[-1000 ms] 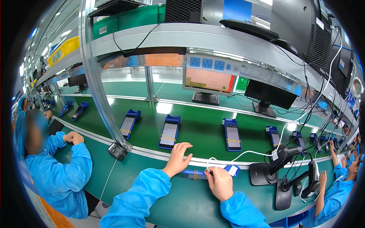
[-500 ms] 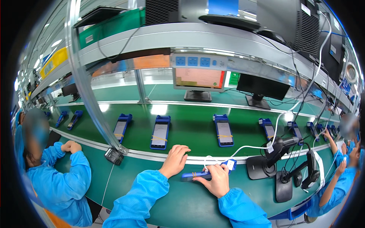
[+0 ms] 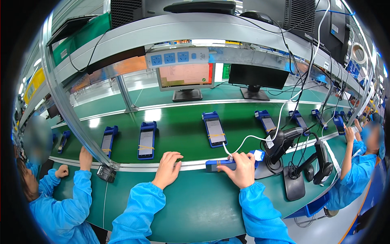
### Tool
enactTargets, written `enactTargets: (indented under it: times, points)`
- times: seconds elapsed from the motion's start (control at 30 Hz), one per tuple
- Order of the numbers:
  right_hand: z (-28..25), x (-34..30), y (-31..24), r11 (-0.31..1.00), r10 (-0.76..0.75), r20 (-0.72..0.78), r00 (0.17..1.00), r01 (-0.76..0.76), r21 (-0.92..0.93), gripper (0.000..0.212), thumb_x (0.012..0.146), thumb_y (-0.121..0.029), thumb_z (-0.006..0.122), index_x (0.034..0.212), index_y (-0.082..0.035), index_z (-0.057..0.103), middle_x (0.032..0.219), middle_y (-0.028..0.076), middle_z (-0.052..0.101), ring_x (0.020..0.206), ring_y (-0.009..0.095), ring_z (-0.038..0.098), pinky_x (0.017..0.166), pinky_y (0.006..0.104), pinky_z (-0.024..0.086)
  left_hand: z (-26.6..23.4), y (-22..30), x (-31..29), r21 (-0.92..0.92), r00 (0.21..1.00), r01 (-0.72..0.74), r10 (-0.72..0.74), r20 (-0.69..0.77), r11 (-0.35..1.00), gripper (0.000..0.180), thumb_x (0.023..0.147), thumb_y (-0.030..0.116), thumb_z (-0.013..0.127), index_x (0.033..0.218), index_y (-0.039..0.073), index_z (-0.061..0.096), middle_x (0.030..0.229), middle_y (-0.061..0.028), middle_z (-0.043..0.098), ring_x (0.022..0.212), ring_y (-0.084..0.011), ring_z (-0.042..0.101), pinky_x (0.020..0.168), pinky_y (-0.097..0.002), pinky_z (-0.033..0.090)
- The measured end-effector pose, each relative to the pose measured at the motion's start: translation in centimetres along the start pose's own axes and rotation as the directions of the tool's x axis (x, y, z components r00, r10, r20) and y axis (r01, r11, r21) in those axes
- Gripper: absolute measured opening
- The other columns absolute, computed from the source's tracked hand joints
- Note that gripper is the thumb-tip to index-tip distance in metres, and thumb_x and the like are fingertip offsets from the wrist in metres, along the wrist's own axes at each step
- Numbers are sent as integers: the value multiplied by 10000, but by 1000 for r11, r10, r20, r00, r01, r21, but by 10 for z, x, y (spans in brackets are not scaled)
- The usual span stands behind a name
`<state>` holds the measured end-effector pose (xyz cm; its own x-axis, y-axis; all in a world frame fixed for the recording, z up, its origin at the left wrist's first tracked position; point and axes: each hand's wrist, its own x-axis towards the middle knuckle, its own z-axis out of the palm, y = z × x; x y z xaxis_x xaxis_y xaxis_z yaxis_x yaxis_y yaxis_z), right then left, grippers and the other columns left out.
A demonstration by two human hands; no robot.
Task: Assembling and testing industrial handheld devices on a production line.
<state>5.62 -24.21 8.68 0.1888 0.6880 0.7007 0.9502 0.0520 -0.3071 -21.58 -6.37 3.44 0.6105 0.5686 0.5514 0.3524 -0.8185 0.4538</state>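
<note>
My right hand (image 3: 241,171) grips a blue handheld terminal (image 3: 213,165) that is turned on its side, with a yellow rubber band around it. A white cable (image 3: 252,140) runs to the terminal by my fingers; its plug end is partly hidden. My left hand (image 3: 167,169) lies at the metal rail (image 3: 187,166) between bench and belt, fingers out and holding nothing. Beyond my hands, another terminal (image 3: 213,129) with a lit screen and rubber band lies on the green belt (image 3: 178,122). One more terminal (image 3: 146,140) lies left of it.
Two black stands with scanners (image 3: 323,160) occupy the bench (image 3: 199,203) at right. A metal post (image 3: 73,110) and a black adapter (image 3: 106,173) stand to the left. Monitors (image 3: 186,77) are behind the belt. Co-workers sit on both sides, a left one's hand (image 3: 85,158) near the belt.
My right hand has carried the terminal forward to the rail. The whole view has shifted, so the bench and belt appear farther left. The left co-worker's hands have separated, one reaching toward the belt.
</note>
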Motion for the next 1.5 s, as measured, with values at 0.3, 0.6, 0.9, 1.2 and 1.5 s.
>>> enactTargets:
  times: [0.3,0.6,0.9,1.2,1.5]
  points:
    - [-1,1,3,997,70,5,998,-70,-18,463,755,-358,970,985,-91,670,849,47,698,824,263,638,901,432,385,-2,3,0,-23,1000,13,-13,6,1000,230,964,61,701,1192,36,687,1289,-139,667,1280,-364,574,1106,-475,466]
    - [-1,-2,-3,997,82,29,996,-82,14,479,762,-369,970,1016,-74,691,860,72,675,849,279,632,931,432,388,1,2,0,-19,1000,11,-11,-3,1000,225,962,83,715,1180,35,695,1280,-140,677,1275,-366,580,1103,-471,472]
    - [-2,-1,1,996,84,-30,996,-84,8,443,763,-332,962,986,-93,664,866,56,713,849,268,641,902,440,377,4,-7,4,-19,1000,22,-21,3,1000,233,968,89,707,1194,38,699,1280,-144,680,1271,-375,582,1108,-470,471]
    - [-4,-2,3,995,101,-38,994,-100,19,425,781,-326,947,993,-97,660,883,70,727,877,283,660,928,470,398,43,-25,47,-69,983,182,-180,32,981,256,985,157,704,1218,53,722,1269,-136,696,1245,-348,601,1097,-447,477]
    - [1,-7,-31,991,-69,-26,997,71,114,442,802,-344,916,1048,-69,674,879,97,705,871,291,682,864,438,432,106,-36,114,-18,892,450,-449,53,893,497,1024,500,691,1253,67,773,1392,-144,637,1299,-328,568,1139,-462,421]
